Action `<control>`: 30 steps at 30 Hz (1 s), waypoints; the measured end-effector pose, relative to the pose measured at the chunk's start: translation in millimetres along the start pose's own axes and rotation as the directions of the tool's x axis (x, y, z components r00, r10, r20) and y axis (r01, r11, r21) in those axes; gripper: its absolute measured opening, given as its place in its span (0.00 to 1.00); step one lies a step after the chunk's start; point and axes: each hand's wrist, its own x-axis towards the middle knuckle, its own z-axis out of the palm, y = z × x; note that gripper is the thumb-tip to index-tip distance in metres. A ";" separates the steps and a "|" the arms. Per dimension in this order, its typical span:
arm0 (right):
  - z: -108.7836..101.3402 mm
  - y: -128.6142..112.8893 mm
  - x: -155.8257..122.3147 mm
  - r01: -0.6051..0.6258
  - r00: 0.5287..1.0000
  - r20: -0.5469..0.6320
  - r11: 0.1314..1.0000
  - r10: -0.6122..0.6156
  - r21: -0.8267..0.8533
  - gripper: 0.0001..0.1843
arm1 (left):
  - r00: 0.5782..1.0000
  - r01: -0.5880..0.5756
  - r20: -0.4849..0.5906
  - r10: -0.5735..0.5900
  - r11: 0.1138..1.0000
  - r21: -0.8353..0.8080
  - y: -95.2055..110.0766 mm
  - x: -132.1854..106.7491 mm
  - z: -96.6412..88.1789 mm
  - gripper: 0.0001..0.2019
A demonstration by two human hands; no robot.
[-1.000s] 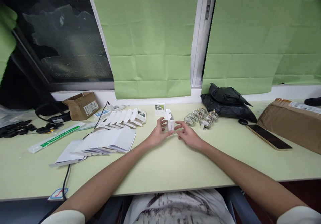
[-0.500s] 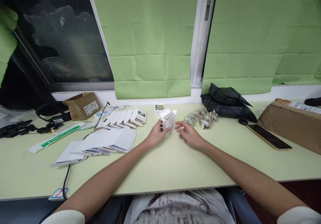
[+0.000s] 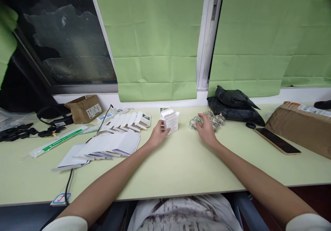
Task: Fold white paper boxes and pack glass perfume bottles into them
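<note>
My left hand (image 3: pixel 158 133) is closed around the lower left side of a small white carton (image 3: pixel 171 123), which stands upright with its top flaps raised and faint print on its front. To the right, my right hand (image 3: pixel 207 131) reaches into a group of clear, shiny round ornament-like pieces (image 3: pixel 218 121) with gold-coloured tips. Its thumb and fingers are bent around one piece at the group's left side; the hand partly hides it. Behind the white carton, a card or box with a dark green picture (image 3: pixel 163 110) is mostly covered.
Several white cartons (image 3: pixel 126 121) lie in a row at left, with flat white cartons (image 3: pixel 108 144) before them. A black plastic bag (image 3: pixel 232 105), a phone (image 3: pixel 278 141) and a brown parcel (image 3: pixel 300 129) lie at right. A black cable (image 3: pixel 69 184) crosses the left table edge.
My right hand has moved away from the white carton, right and forward, onto the shiny round pieces. My left hand has shifted the carton slightly left, turning its printed side towards me.
</note>
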 end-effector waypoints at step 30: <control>-4.1 -8.8 -2.0 0.071 0.997 0.013 0.995 -0.070 -0.069 0.22 | 0.923 -0.247 -0.266 0.277 0.959 0.141 29.0 -10.7 -8.9 0.35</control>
